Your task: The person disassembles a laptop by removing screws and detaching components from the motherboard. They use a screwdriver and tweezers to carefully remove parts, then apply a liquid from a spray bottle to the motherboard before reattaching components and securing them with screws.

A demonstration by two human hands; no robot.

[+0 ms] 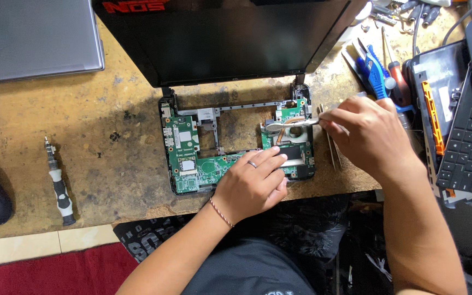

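We note a green circuit board [192, 158], black laptop lid [225, 38], blue-handled pliers [373, 71], red mat [55, 273], and brown mottled worktop [105, 136].

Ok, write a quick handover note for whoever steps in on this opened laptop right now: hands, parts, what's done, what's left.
Left hand: flat on the green motherboard, steadying the opened laptop base on the workbench.
Right hand: gripping a thin metal tool with its tip at the copper heat pipe, right side of the board.
Done: top cover off, board exposed, screen folded back.
Left: board and heat pipe not yet out of the base.
Spare screwdriver lies left; blue-handled pliers right.
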